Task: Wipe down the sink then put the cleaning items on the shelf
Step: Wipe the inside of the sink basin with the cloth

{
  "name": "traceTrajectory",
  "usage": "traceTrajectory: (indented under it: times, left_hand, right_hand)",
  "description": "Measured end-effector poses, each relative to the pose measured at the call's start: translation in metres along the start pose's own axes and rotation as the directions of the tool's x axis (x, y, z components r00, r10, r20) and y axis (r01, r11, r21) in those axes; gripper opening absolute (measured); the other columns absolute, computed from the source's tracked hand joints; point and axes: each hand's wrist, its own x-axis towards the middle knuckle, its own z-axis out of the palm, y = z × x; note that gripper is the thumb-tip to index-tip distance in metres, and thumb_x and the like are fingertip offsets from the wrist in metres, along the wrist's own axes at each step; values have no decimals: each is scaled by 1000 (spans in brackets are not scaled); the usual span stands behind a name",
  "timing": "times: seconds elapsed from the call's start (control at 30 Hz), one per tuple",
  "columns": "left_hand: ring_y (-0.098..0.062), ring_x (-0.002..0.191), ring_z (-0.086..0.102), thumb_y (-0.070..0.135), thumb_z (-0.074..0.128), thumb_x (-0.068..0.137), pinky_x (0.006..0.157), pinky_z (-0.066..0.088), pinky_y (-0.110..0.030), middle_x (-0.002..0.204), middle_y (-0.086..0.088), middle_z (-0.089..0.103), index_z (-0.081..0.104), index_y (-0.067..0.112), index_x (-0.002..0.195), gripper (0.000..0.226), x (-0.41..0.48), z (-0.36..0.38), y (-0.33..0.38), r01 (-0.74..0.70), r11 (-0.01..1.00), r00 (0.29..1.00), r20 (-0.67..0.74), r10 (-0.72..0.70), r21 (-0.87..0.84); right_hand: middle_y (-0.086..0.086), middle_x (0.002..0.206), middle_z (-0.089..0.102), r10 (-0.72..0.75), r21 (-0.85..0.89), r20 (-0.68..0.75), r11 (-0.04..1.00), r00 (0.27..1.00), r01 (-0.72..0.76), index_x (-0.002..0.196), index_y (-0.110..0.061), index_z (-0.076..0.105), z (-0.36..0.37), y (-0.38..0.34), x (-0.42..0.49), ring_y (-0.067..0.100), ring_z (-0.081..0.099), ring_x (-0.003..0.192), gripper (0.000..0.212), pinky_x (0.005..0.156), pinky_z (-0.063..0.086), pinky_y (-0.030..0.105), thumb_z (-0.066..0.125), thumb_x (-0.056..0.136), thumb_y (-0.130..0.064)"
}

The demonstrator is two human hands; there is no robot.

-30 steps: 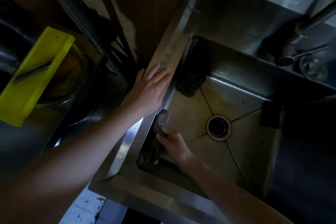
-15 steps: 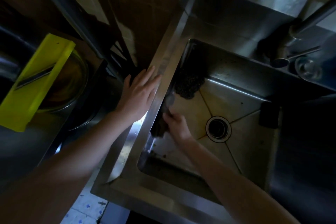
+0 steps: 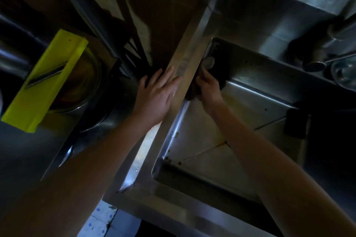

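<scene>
My right hand (image 3: 209, 88) gripped dark cloth (image 3: 192, 93) against left wall of sink (image 3: 202, 140) by far corner, my left hand (image 3: 156, 94) lay flat, fingers straight, on rim (image 3: 185, 67) alongside, bare steel floor nearward

The right hand (image 3: 209, 90) covers most of the cloth (image 3: 208, 63); the faucet (image 3: 341, 32) runs off the right edge.

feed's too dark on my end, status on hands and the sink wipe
Left hand flat on sink rim, fingers straight. Right hand grips rag against left wall, near far corner. Dark scourer lies just beyond it.
</scene>
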Motion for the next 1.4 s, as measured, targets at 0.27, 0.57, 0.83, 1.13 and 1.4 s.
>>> traceTrajectory:
  times: [0.27,0.57,0.83,1.13,1.4]
  left_hand:
    - [-32,129,42,17,46,91,93,34,-48,149,-7,38,52,21,130,40,1,2,-2,-21,999,1000,22,20,41]
    - [-30,128,42,16,47,91,93,35,-47,148,-8,38,52,19,130,40,0,1,-1,-31,999,999,11,31,36]
    - [-31,127,44,14,50,90,94,34,-46,147,-8,40,52,20,131,41,0,2,-2,-25,999,1000,-10,26,20]
    - [-31,125,46,15,52,91,92,35,-48,146,-8,42,55,19,129,38,0,5,-2,-23,1000,999,-35,23,7]
    - [-31,126,45,16,51,91,93,35,-46,147,-8,41,55,18,129,38,2,3,0,-20,1000,999,-28,20,7]
  right_hand:
    - [14,84,59,282,-204,48,942,958,-267,118,13,54,8,74,-117,17,59,70,27,68,47,27,46,93,6]
    - [13,101,66,315,-665,255,744,914,-70,113,-3,63,8,104,-165,9,53,90,26,79,41,21,50,91,-2]
    - [26,94,64,392,-687,142,701,909,-194,103,7,61,12,129,-128,31,63,91,21,60,40,23,48,93,-6]
    - [27,85,62,407,-539,-72,753,911,-379,99,-2,64,7,134,-62,32,64,71,21,65,50,41,43,93,-3]
    - [24,106,64,138,-213,-166,962,976,-172,115,-1,60,4,61,15,29,62,91,31,82,51,33,45,90,7]
